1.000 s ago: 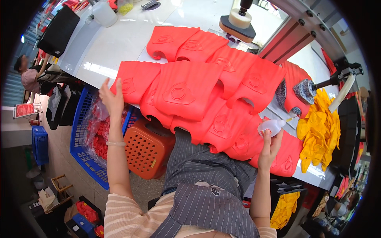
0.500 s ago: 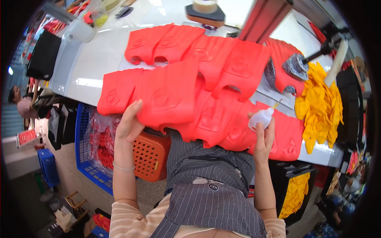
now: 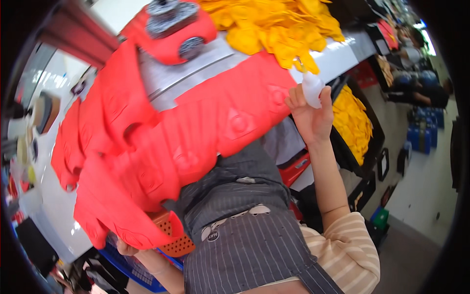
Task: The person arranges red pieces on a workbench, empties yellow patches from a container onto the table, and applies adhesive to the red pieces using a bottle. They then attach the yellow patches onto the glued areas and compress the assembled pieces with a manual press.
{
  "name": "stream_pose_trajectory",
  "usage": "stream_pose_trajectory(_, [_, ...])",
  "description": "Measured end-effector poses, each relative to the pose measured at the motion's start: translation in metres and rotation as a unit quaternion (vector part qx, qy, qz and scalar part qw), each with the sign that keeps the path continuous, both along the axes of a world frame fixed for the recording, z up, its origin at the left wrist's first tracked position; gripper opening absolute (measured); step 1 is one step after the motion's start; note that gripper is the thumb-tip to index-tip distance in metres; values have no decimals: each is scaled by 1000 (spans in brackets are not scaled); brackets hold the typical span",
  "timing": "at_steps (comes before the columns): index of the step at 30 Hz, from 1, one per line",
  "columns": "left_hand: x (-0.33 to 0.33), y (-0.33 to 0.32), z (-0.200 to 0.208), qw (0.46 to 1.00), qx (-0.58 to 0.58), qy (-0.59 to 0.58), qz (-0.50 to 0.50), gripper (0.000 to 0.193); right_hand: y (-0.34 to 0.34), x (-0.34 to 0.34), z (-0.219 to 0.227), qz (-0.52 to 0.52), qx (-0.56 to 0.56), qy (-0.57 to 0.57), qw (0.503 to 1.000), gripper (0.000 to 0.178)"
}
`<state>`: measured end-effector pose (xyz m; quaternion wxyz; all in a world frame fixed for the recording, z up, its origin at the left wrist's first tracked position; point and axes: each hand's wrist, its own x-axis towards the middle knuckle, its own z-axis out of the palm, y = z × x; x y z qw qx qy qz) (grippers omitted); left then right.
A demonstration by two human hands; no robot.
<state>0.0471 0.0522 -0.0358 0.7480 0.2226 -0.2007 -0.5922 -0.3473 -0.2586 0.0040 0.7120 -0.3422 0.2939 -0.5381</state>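
My right hand (image 3: 313, 115) is raised at the table's right front edge, its fingers round a small white squeeze bottle (image 3: 312, 90) with a thin nozzle pointing away from me. Red moulded pieces (image 3: 240, 122), soft-looking with raised ring shapes, overlap in rows along the table in front of me. At the lower left my left hand (image 3: 127, 248) has its fingers bent at the edge of the nearest red piece (image 3: 122, 206). That piece hangs over my wrist with a curled edge, and it partly hides the fingers.
Yellow pieces (image 3: 274, 24) lie heaped at the far side, with more in a black bin (image 3: 350, 122) at right. A red piece sits on a grey speckled fixture (image 3: 171, 19). An orange perforated basket (image 3: 178, 242) and a blue crate (image 3: 132, 269) stand below the table.
The view has swung right. My right hand has carried the bottle toward the yellow heap. My left hand has closed on the near red piece, whose front edge has lifted and curled.
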Motion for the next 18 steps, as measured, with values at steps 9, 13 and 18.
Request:
stream_pose_trajectory(9, [-52, -82, 13, 977, 208, -46, -30, 75, 16, -91, -53, -200, -6, 200, 959, 39])
stream_pose_trajectory(13, [-49, -84, 5, 973, 228, -23, -24, 76, 19, -89, -49, -191, -60, 364, 910, 33])
stream_pose_trajectory(18, [-61, -93, 16, 976, 210, -32, -50, 78, 13, -86, -48, -150, -123, 435, 879, 24])
